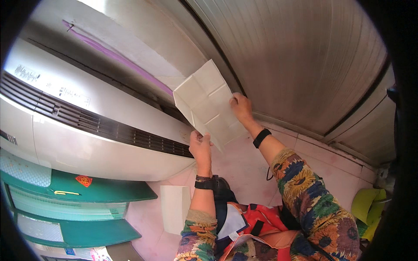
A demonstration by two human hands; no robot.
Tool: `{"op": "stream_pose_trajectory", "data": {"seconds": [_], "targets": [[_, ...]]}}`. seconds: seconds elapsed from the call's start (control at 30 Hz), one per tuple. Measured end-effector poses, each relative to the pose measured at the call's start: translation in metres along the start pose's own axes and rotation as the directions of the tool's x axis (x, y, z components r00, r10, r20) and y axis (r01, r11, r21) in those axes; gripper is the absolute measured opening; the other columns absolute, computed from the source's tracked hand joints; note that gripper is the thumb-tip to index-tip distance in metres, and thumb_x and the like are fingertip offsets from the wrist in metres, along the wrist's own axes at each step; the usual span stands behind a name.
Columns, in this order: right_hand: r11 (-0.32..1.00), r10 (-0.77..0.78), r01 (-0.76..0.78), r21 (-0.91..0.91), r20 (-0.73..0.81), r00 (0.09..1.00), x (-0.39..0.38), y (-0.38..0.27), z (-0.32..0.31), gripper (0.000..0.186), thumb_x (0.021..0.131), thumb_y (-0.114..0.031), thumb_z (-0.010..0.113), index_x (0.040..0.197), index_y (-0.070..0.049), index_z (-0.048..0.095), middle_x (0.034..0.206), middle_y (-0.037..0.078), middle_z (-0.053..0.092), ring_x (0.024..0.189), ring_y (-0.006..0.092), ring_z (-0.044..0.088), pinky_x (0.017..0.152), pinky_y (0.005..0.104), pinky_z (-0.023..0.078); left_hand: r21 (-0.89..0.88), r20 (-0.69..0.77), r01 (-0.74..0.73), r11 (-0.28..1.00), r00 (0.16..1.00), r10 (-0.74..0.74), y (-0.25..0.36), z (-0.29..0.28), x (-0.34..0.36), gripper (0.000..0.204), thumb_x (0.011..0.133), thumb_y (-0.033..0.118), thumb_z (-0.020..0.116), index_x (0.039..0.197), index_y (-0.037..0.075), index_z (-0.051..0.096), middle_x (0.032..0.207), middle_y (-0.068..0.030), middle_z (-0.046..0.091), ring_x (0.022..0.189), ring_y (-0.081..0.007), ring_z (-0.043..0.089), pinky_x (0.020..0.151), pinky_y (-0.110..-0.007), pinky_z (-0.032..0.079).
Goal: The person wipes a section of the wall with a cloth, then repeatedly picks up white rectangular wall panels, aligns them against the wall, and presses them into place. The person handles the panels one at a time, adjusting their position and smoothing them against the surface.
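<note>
Both hands hold a creased, off-white folding sheet (209, 98), which looks like thin board or stiff paper. Fold lines divide it into panels, and its edges stand at angles. My left hand (200, 148) is closed on its lower left edge, fingers curled with the thumb up. At the right edge my right hand (241, 107) pinches the sheet, its fingertips partly hidden. The far corner of the sheet reaches up close to the wall. A second off-white folded piece (175, 209) lies on the pink floor, left of my left forearm.
A long white appliance with dark vent slats (96, 124) runs along the left. Below it stand teal shelves (100, 191). A ribbed metal shutter or door (300, 56) rises at the right. Yellow-green items (369, 209) sit at the lower right. A purple strip (117, 58) hangs along the wall.
</note>
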State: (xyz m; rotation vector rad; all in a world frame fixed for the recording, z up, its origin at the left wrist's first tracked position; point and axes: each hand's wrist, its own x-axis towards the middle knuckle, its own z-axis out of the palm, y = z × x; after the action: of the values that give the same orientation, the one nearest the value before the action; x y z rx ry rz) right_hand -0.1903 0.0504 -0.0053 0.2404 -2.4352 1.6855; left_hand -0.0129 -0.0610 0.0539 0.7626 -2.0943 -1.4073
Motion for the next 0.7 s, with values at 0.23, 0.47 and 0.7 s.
{"op": "stream_pose_trajectory", "data": {"seconds": [0.23, 0.47, 0.7], "targets": [[0.989, -0.132, 0.142, 0.042, -0.185, 0.974, 0.025, -0.001, 0.008, 0.034, 0.092, -0.013, 0.061, 0.124, -0.001, 0.059, 0.113, 0.023, 0.064, 0.104, 0.0428, 0.061, 0.090, 0.0497, 0.049, -0.168, 0.051, -0.019, 0.986, 0.998, 0.028, 0.003, 0.022, 0.006, 0.019, 0.093, 0.006, 0.062, 0.111, -0.001, 0.059, 0.085, -0.0053, 0.065, 0.066, -0.0116, 0.066, 0.058, -0.023, 0.045], [0.977, -0.184, 0.201, 0.076, -0.193, 0.964, 0.016, -0.003, 0.009, 0.049, 0.092, -0.011, 0.063, 0.138, -0.003, 0.048, 0.128, 0.023, 0.058, 0.113, 0.0427, 0.057, 0.096, 0.0485, 0.048, -0.175, 0.058, -0.010, 0.985, 0.998, 0.020, 0.003, 0.026, -0.002, 0.018, 0.096, 0.001, 0.059, 0.113, -0.003, 0.059, 0.088, -0.0062, 0.065, 0.068, -0.0133, 0.067, 0.058, -0.023, 0.046], [0.961, -0.266, 0.276, 0.036, -0.166, 0.949, 0.027, -0.015, 0.033, 0.055, 0.097, -0.022, 0.060, 0.146, -0.005, 0.041, 0.148, 0.026, 0.043, 0.125, 0.0462, 0.050, 0.103, 0.0498, 0.044, -0.175, 0.071, -0.038, 0.984, 0.996, 0.051, -0.004, 0.040, 0.029, 0.017, 0.096, 0.004, 0.059, 0.110, -0.004, 0.060, 0.089, -0.0080, 0.069, 0.069, -0.0118, 0.068, 0.060, -0.024, 0.049]]}}
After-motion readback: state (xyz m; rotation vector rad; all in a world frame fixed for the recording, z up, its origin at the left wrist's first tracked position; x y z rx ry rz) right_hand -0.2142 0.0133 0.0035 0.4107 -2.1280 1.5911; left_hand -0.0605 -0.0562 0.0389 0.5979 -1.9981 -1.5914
